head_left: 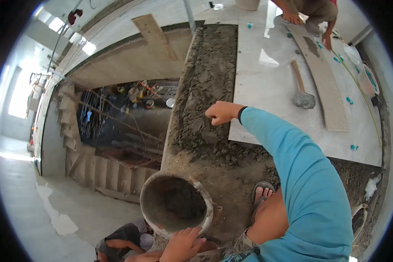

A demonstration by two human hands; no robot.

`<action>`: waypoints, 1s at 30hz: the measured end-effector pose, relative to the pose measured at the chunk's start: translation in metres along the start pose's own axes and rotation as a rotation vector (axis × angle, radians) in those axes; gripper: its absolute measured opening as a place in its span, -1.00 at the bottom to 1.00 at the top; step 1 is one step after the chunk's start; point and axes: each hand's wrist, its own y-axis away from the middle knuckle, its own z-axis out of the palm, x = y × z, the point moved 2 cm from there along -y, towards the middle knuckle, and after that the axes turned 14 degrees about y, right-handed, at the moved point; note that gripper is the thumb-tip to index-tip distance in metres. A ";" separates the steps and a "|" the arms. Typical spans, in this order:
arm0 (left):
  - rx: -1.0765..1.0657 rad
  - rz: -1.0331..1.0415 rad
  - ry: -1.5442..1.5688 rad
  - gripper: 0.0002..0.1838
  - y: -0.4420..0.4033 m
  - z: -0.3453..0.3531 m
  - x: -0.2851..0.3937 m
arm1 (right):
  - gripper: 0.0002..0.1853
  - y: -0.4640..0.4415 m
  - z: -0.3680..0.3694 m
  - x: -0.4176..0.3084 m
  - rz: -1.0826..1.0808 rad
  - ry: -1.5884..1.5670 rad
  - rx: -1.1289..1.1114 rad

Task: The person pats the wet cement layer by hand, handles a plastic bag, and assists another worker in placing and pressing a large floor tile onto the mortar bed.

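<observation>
Grey mortar (182, 201) is contained in a round bucket (154, 197) at the bottom of the view; its near rim is gripped by the left hand (182, 244). Just left of that, a second person in a dark top (123, 232) is partly seen. A sandalled foot (263, 192) is planted on the dirty ground right of the bucket. The right arm is covered by a teal sleeve (299, 168) and stretched forward; the hands are held well apart. The right hand (224, 113) is curled into a fist above a rough mortar bed (209, 65), near the edge of the light tiles (266, 105); contact with the mortar cannot be told. On the tiles, a hammer (304, 100) is laid with its wooden handle pointed away, and teal clips (349, 101) are scattered. Beside the hammer, a long ridged strip (325, 87) is placed, its far part smeared with mortar. To the left, a stairwell opening (131, 126) is bordered by the bed, with clutter seen below. Farther off, a plank (155, 37) is leaned at the opening's far edge. At top right, a crouching co-worker's hands (294, 18) are seen around the strip's far end.
</observation>
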 end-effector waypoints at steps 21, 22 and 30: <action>0.042 -0.006 -0.002 -0.57 0.014 0.007 -0.021 | -0.64 -0.024 0.015 -0.092 -0.060 0.138 -0.942; 0.050 0.005 0.007 -0.58 0.015 0.007 -0.021 | -0.60 -0.031 0.005 -0.095 0.035 0.154 -0.746; 0.061 0.012 0.010 -0.58 0.022 0.010 -0.029 | -0.56 -0.083 -0.072 -0.103 0.237 -0.375 0.409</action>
